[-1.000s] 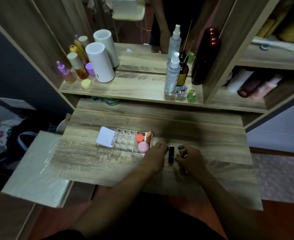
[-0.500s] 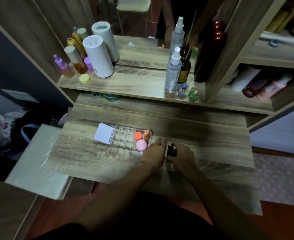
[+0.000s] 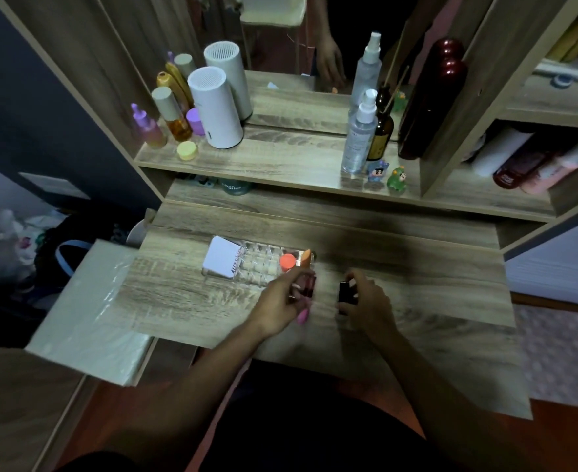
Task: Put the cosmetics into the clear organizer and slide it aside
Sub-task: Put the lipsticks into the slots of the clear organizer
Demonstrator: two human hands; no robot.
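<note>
The clear organizer (image 3: 258, 264) lies on the wooden desk (image 3: 417, 267), holding a white square compact (image 3: 221, 257), an orange round item (image 3: 287, 261) and an orange sponge (image 3: 305, 257). My left hand (image 3: 282, 303) hovers just in front of the organizer's right end, shut on a dark red tube (image 3: 306, 287); something pink (image 3: 303, 315) shows under its fingers. My right hand (image 3: 366, 303) is beside it to the right, shut on a black tube (image 3: 343, 294) held upright near the desk.
A raised shelf behind carries a white cylinder (image 3: 215, 112), several bottles (image 3: 170, 117), a spray bottle (image 3: 357, 137), two small figurines (image 3: 386, 175) and a mirror. A plastic-wrapped board (image 3: 83, 315) juts out at the left desk edge.
My hands, close together over the black tube before, have separated. My left hand now carries a dark red tube toward the organizer; my right keeps the black one. The pink round item is no longer visible in the organizer.
</note>
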